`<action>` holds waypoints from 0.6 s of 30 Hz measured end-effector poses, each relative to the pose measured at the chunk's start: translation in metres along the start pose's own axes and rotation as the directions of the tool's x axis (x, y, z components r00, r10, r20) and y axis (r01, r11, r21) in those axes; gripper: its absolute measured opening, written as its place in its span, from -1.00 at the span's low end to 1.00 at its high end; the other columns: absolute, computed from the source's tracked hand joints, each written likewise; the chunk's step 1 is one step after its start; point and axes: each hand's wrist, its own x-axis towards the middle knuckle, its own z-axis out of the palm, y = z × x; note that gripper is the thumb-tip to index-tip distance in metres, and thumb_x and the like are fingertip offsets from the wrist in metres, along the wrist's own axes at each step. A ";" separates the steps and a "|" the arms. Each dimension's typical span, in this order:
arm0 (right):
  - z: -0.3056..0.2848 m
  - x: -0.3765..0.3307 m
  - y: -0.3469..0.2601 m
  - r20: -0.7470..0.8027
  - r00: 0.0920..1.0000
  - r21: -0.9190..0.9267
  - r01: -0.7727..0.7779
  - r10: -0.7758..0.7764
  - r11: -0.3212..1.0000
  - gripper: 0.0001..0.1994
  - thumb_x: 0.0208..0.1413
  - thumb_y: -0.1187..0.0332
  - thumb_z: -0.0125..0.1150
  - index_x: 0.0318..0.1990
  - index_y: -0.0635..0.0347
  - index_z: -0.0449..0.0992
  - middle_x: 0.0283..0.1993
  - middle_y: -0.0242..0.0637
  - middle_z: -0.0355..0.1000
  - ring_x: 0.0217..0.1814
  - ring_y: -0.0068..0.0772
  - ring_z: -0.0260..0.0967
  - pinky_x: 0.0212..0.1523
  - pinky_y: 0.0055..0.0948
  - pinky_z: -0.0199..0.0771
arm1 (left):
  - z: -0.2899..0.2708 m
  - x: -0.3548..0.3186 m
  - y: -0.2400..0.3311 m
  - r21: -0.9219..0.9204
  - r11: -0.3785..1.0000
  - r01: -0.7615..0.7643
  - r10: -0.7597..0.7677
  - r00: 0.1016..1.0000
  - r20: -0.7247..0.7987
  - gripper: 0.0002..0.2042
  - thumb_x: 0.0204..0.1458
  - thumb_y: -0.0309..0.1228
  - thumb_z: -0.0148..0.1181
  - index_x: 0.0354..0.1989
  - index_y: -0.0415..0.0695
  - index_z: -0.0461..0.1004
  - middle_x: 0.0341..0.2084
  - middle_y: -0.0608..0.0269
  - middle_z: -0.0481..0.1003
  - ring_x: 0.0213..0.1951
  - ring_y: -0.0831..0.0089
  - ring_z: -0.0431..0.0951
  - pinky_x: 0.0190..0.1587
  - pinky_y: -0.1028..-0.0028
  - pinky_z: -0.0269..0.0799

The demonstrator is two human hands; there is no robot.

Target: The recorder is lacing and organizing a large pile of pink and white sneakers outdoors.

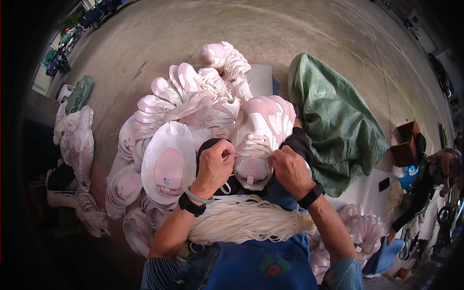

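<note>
In the head view, the pink-and-white shoe upper [267, 121] sits in front of the person, toe pointing away, between the hands. The left hand [216, 162] pinches the lace [254, 146] at one side; the right hand [290, 169] appears to pinch it at the other. Uneven pulling could leave one end short or skew the tongue [251, 169]. Loose strands from the bundle of laces [251, 222] across the lap could snag on the left wrist's bracelet [197, 198].
</note>
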 end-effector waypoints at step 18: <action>0.007 0.000 0.006 -0.062 0.991 0.297 -0.095 0.118 0.950 -0.85 -0.03 0.37 0.23 -0.42 0.31 0.52 -0.42 -0.06 0.42 -0.36 -0.01 0.40 -0.30 -0.19 0.38 | 0.007 0.002 0.005 0.026 0.998 0.054 -0.055 0.998 0.034 -0.87 -0.08 -0.56 0.23 -0.38 -0.23 0.39 -0.53 0.06 0.48 -0.42 0.09 0.52 -0.33 0.29 0.44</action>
